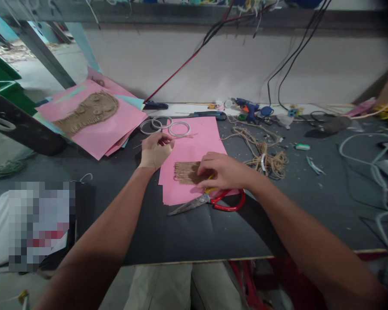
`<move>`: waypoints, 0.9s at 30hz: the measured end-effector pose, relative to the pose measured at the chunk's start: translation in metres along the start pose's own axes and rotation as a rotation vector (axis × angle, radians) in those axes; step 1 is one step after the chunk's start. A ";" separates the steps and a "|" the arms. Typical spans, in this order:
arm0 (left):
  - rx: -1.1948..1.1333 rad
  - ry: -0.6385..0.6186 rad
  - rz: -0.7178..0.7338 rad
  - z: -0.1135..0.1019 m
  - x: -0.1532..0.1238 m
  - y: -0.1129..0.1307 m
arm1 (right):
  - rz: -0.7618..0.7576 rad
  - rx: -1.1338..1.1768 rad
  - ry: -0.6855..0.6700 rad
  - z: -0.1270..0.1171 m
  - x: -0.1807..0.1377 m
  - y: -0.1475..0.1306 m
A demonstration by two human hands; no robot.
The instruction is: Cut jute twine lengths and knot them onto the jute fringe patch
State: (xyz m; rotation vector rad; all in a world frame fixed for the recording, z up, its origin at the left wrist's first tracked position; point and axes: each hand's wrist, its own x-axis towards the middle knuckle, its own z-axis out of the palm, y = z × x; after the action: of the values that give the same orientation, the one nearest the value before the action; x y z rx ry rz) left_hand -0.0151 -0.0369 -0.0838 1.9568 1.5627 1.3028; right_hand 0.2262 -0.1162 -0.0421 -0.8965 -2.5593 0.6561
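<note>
Dark grey and matte, the tabletop (187, 232) runs back to a pale wall hung with loose black and red cables (287, 64). Near its middle lies a smooth pink paper sheet (197, 142), and on the sheet's near part sits a small rectangular jute patch (185, 172), brown and ribbed, made of straight strands laid side by side. The right hand (224, 172) lies on the patch's right half with fingers spread and bent, pressing down and gripping nothing. The left hand (155, 151) rests at the sheet's left edge, curled, with thumb and fingertips pinched on a thin pale strand (184, 136) that runs rightward across the pink paper. Just in front of the right hand, steel scissors (210, 200) with glossy red loop handles lie half on the sheet, with the blades pointing left. Beyond the left hand, three thin grey rings (163, 125) sit touching each other. To the right of the sheet, a loose tangle of rough jute twine (265, 157) sprawls, and farther back a blue glue gun (249, 107) lies among small clutter. At far left a fanned stack of pink sheets (93, 129) carries a larger, rounded jute figure (90, 111).
</note>
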 end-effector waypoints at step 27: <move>0.291 -0.112 0.189 0.008 0.003 -0.017 | -0.031 -0.076 -0.346 0.007 0.000 -0.039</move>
State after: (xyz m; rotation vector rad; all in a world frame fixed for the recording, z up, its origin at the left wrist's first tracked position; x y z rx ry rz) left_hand -0.0189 -0.0264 -0.0990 2.3608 1.6203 1.0558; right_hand 0.2042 -0.1453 -0.0270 -0.8262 -2.9144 0.7667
